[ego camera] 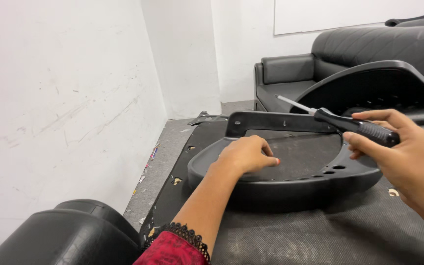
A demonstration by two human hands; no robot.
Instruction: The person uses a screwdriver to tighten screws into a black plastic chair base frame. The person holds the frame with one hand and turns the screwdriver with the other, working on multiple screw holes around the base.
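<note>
A black plastic chair part (290, 189), curved with a rim and several holes, lies on a dark fabric panel (320, 235). My left hand (246, 154) rests fingers-down on its near left rim, holding it in place. My right hand (398, 152) grips a screwdriver (354, 125) with a black ribbed handle. Its metal shaft points up and to the left, above the part's flat arm bracket (276, 121). The tip touches nothing.
A white wall runs along the left. A black leather sofa (290, 78) stands at the back right, and a curved black chair shell (384, 81) sits just behind the part. A black cushion (69, 235) lies at the lower left. Small scraps litter the concrete floor (163, 162).
</note>
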